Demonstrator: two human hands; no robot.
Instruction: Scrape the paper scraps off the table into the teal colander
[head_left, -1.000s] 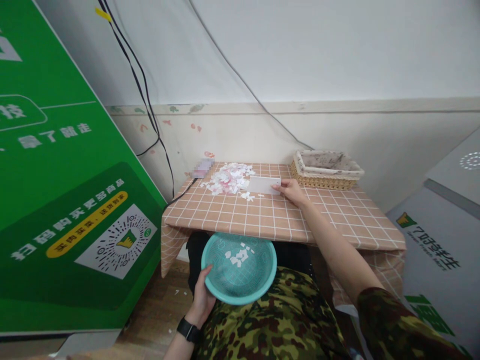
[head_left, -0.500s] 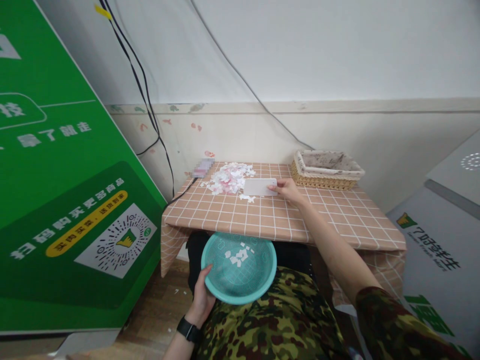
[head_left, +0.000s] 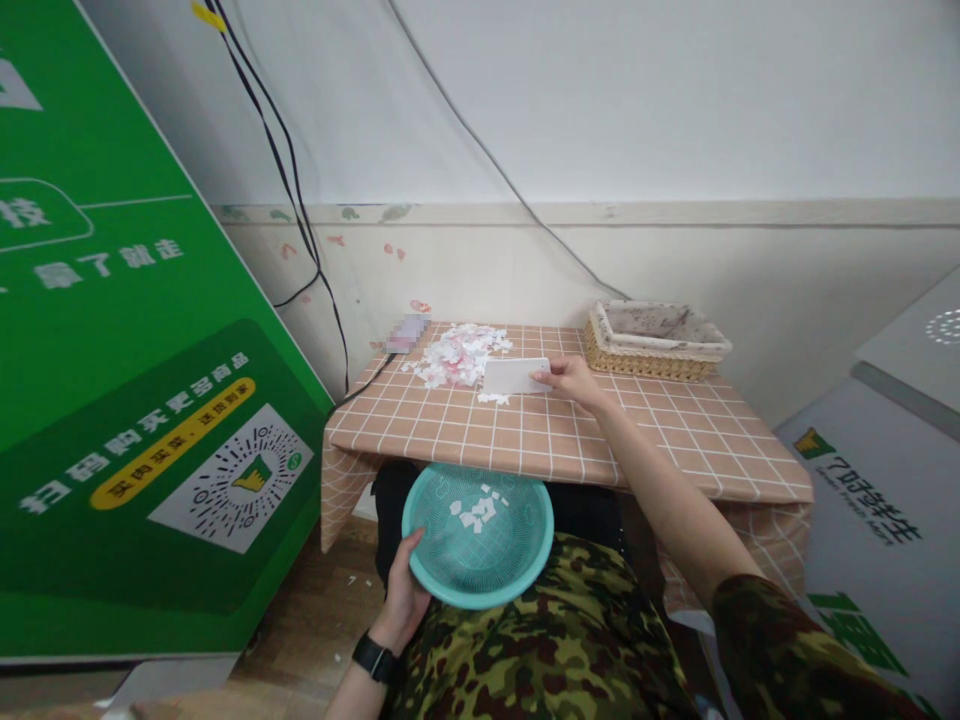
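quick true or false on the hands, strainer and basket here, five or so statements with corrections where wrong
1. The left hand grips the teal strainer at its rim. True.
2. The right hand holds a spoon. False: it holds a flat white card.
3. The scrap pile and wicker basket share the table. True.
4. The basket stands left of the scrap pile. False: it stands to the right.
5. White scraps lie in the strainer. True.

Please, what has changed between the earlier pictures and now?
The right hand has moved the white card slightly left, toward the paper pile. Nothing was newly grasped or let go. The left hand still holds the basin, and the wicker basket stayed in place.
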